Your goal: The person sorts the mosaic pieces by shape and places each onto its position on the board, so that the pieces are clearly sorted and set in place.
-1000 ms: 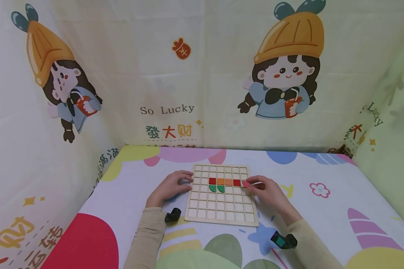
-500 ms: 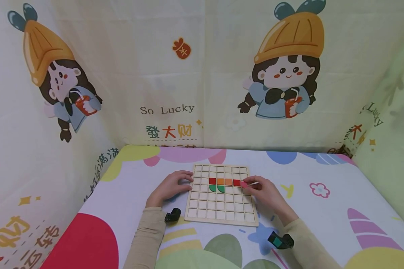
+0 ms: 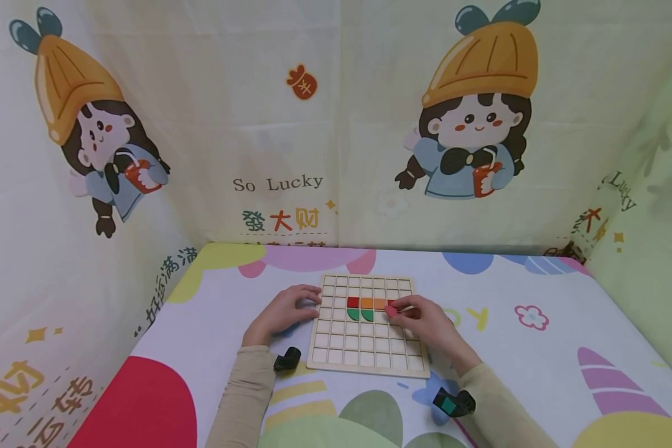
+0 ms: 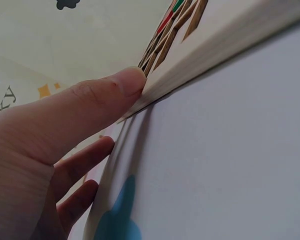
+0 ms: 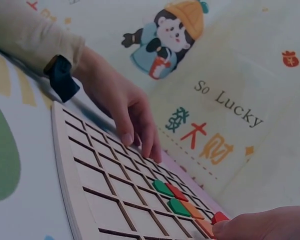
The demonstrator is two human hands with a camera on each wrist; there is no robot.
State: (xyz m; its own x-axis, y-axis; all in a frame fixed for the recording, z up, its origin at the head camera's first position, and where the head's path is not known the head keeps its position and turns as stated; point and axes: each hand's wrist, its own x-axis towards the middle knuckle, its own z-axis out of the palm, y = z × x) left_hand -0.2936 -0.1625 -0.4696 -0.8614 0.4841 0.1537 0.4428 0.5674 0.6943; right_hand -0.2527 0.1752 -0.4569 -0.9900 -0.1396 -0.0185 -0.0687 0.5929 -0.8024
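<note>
Wooden grid board [image 3: 368, 354] is steadied at centre frame by the flat-fingered left hand [image 3: 282, 311] (anti-slip); right hand [image 3: 425, 320] pinches a pink tile [image 3: 391, 310] over it.

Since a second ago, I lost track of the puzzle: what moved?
The right hand slid left over the wooden grid board, carrying its pink piece from the board's right edge to beside the orange tile. The left hand stayed on the board's left edge; placed tiles unchanged.

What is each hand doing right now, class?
Left hand: open, fingers resting on the board at its left edge.
Right hand: pinching a pink piece over the board.
</note>
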